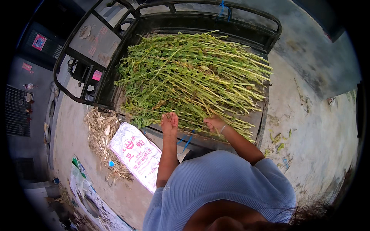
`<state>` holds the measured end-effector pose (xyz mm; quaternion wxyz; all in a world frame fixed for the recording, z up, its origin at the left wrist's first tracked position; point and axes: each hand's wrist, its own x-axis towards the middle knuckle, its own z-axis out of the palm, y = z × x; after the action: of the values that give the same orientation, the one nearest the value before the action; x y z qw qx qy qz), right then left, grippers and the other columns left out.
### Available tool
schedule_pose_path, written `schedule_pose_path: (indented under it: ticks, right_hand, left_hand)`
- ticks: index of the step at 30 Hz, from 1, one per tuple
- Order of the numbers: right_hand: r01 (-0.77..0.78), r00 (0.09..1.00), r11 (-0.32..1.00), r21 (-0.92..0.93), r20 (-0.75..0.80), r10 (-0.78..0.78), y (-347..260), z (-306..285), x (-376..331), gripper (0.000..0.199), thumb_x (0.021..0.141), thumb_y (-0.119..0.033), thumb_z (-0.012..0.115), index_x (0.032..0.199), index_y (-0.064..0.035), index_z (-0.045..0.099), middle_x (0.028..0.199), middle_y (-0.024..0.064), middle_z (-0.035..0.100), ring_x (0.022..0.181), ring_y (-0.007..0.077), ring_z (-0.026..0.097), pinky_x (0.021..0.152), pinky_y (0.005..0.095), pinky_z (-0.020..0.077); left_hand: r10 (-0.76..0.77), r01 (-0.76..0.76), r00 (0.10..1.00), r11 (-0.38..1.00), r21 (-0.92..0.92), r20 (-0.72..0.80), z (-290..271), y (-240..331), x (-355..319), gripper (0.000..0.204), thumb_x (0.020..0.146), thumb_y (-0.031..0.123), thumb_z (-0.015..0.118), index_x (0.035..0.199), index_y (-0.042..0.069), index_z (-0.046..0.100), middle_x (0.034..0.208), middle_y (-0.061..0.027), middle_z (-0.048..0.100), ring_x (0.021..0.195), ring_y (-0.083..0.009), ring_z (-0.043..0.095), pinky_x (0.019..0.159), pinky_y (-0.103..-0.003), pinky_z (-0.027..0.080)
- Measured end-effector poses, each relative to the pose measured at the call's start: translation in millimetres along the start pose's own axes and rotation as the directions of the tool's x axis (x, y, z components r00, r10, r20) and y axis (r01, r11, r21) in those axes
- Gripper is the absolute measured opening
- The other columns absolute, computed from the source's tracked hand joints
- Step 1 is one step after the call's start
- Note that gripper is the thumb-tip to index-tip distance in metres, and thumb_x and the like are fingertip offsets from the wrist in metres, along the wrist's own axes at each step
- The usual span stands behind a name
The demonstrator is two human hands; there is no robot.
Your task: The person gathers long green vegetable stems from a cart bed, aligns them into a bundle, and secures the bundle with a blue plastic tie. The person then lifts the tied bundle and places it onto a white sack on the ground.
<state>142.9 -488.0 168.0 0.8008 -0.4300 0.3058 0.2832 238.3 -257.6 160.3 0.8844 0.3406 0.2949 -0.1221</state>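
Stalks (pixel 196 73), green and leafy, heaped across the centre and upper middle of the frame on a dark metal cart (pixel 231 25). Leafy tops mostly toward the left of the frame, paler bare stems toward the right, their ends reaching the cart's right-hand edge.

Left hand (pixel 169 122) at the lower edge of the heap, just below the frame's centre; fingers bent, tips upward, close to the leaves (whether anything is pinched between them, cannot tell). Right hand (pixel 214 123) a little farther right, fingers curled closed on some of the stalks near the heap's lower edge. Thin pale band (pixel 223 128) at that wrist. Blue knit top (pixel 223 188) fills the bottom middle.

Blue strap (pixel 186 141) hangs at the cart's near side, below and between the hands; more blue string (pixel 222 9) tied to the rail at the top of the frame. White sack (pixel 137 154) with red print lies aslant at lower left of centre, partly over a pile of dry husks (pixel 101 131). Loose leaves (pixel 279 140) scattered on the concrete ground (pixel 304 154), right of the frame.
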Motion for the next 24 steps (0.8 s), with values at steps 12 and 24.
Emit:
schedule_pose_path:
  ticks: [12, 24]
  right_hand:
    - [0.144, 0.986, 0.961, -0.235, -0.052, -0.160, -32.0, -30.2, -11.0, 0.026, 0.083, -0.019, 0.062, 0.071, -0.0076, 0.042, 0.057, -0.0016, 0.040, 0.045, 0.0064, 0.036, 0.038, 0.0233, 0.0279]
    - [0.165, 0.931, 0.869, -0.466, -0.216, -0.293, -34.2, -19.7, -10.9, 0.023, 0.082, -0.016, 0.063, 0.071, -0.0034, 0.046, 0.060, 0.0071, 0.056, 0.045, 0.0067, 0.047, 0.037, 0.0224, 0.0326]
  left_hand:
    - [0.414, -0.382, 0.902, 0.635, 0.672, 0.121, -88.0, 75.7, 53.3, 0.010, 0.081, 0.011, 0.063, 0.087, 0.010, 0.055, 0.063, 0.0025, 0.049, 0.048, -0.0075, 0.044, 0.043, -0.022, 0.037]
    - [0.292, -0.290, 0.824, -0.517, 0.805, 0.485, -87.7, 73.7, 225.6, 0.021, 0.075, 0.018, 0.068, 0.075, -0.001, 0.057, 0.065, -0.0136, 0.052, 0.056, -0.0339, 0.050, 0.053, -0.042, 0.044]
